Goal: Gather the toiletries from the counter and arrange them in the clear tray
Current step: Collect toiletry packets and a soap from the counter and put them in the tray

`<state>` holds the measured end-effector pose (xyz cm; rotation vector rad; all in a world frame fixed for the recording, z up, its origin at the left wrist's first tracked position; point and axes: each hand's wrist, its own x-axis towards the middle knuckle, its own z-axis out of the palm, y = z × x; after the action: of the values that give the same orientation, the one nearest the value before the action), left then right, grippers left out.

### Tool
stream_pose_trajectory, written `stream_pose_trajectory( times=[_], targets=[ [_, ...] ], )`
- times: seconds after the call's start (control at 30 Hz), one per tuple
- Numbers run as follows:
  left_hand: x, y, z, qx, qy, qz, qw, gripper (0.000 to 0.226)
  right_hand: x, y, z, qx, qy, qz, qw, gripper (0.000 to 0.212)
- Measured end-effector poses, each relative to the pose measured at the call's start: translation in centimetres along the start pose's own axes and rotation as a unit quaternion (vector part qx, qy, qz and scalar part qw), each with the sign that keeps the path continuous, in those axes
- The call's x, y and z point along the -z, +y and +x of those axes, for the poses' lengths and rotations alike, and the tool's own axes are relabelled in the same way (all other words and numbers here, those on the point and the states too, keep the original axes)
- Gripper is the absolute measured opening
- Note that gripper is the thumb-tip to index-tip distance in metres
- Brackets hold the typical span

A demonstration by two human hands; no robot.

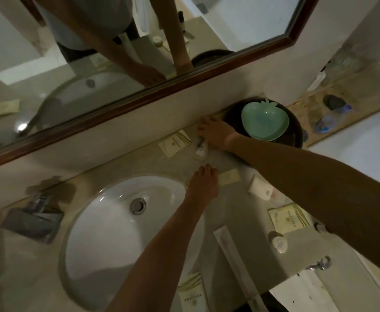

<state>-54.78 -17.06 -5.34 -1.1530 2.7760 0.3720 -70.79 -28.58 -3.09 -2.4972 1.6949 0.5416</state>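
The clear tray (209, 159) is a faint glassy outline on the counter between my two hands, right of the sink. My right hand (216, 134) lies at its far edge by the wall, fingers spread. A small white sachet (201, 149) sits right under its thumb; the blur hides whether it is gripped. My left hand (203, 184) rests at the tray's near edge, fingers curled over the end of a cream packet (229, 177). Another cream packet (175, 143) lies left of the tray.
A green apple-shaped dish (264, 121) sits in a black bowl (296, 131) behind my right arm. Scattered on the counter are a white tube (261, 189), two more packets (289, 218) (191, 293), a small round jar (279, 244) and a long wrapped stick (236, 266). The sink (108, 233) and the tap (35, 217) are to the left.
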Motion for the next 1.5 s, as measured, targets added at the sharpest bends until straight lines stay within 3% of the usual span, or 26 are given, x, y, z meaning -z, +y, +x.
stream_pose_trajectory(
  times=[0.2,0.33,0.47,0.6,0.73,0.87,1.03,1.17,1.27,1.5],
  targets=[
    [1.3,-0.9,-2.1,-0.032,-0.017,-0.029,0.999,0.027,1.9,-0.6,-4.2,-0.002,0.176,0.057,0.983,0.039],
    [2.6,-2.7,-7.1,-0.043,-0.003,-0.051,0.998,0.026,4.3,-5.8,-7.4,-0.054,0.157,0.066,0.984,0.042],
    [4.0,-5.7,-14.0,-0.032,0.048,-0.023,0.998,0.039,5.5,-13.8,-9.5,-0.089,0.155,0.202,0.963,0.032],
    [4.4,-11.9,-23.5,0.059,0.046,-0.050,0.996,0.047,6.8,-23.3,-9.8,-0.107,0.190,0.273,0.937,0.026],
    [3.8,-21.5,-35.0,0.079,0.105,-0.086,0.988,0.042,8.9,-34.0,-8.4,-0.122,0.225,0.278,0.926,0.031],
    [4.0,-30.0,-45.3,0.138,0.123,-0.066,0.981,0.047,11.3,-44.5,-5.9,-0.101,0.213,0.304,0.923,0.029],
    [3.4,-37.8,-55.5,0.255,0.091,-0.076,0.960,0.052,13.8,-55.1,-4.0,-0.067,0.186,0.319,0.927,0.026],
    [1.5,-41.5,-59.8,0.276,0.018,-0.063,0.959,0.054,14.9,-59.9,-3.5,-0.050,0.165,0.305,0.936,0.028],
    [-0.2,-43.1,-61.2,0.281,-0.032,-0.047,0.958,0.043,15.2,-61.8,-3.3,-0.046,0.162,0.314,0.934,0.029],
    [-1.7,-43.4,-63.4,0.307,0.024,-0.041,0.950,0.030,15.1,-63.2,-2.7,-0.037,0.145,0.293,0.945,0.032]
  ],
)
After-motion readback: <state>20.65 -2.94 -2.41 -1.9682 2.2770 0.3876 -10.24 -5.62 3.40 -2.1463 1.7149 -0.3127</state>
